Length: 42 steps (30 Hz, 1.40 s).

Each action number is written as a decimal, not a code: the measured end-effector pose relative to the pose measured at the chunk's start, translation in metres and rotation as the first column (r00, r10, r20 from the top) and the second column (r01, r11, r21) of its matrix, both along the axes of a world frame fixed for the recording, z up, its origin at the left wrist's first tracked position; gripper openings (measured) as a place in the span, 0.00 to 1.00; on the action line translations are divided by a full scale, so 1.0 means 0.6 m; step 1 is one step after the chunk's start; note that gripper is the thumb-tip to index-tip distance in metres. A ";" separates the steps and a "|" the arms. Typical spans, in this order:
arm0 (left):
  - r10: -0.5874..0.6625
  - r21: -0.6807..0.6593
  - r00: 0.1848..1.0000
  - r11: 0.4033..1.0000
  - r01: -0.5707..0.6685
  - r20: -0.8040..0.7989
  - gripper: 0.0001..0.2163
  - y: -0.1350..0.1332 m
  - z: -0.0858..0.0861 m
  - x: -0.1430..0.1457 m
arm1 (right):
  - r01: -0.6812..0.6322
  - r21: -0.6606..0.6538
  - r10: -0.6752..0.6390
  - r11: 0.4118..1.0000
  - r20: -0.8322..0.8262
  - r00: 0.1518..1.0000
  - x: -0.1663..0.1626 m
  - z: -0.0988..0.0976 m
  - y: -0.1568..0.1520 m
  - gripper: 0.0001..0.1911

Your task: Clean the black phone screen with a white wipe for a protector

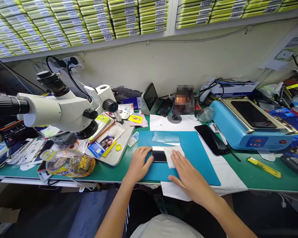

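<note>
A dark phone [159, 155] lies on the blue work mat [203, 165]. My left hand [139, 163] rests at the phone's left end with fingers curled against it, holding it steady; a ring shows on one finger. My right hand [186, 173] lies flat with fingers stretched, pressing a white wipe [171, 154] onto the phone's right part. A clear film sheet [166, 138] lies on the mat just beyond the phone.
A white microscope [62, 107] stands at the left over a cluttered bench. A second black phone [212, 139] lies right of the mat, beside a blue heating machine [250, 127]. A yellow cutter [264, 167] and a plastic bottle [67, 162] lie near the front edge.
</note>
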<state>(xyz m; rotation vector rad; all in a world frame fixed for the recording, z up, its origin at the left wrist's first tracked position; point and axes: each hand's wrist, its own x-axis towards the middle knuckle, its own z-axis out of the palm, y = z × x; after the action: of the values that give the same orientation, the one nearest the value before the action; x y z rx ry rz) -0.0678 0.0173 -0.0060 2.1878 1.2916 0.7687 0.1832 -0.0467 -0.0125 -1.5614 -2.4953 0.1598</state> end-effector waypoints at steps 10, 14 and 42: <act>0.008 0.021 1.000 1.000 -0.008 -0.024 0.17 -0.002 0.001 0.002 | 0.136 -0.115 -0.132 0.984 0.041 0.990 0.002 0.013 0.048 0.47; 0.004 0.017 1.000 1.000 -0.004 -0.022 0.17 -0.003 0.002 0.000 | 0.113 -0.022 -0.111 0.993 0.061 0.992 0.005 -0.003 0.026 0.47; 0.024 0.003 1.000 1.000 -0.024 -0.019 0.17 0.002 0.001 0.001 | 0.083 -0.092 -0.079 0.992 0.046 0.996 0.004 0.009 0.022 0.48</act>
<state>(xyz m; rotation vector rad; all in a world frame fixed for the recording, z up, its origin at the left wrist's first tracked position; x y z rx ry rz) -0.0670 0.0185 -0.0052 2.1905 1.3294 0.7607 0.1856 -0.0338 -0.0072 -1.7168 -2.4842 0.2386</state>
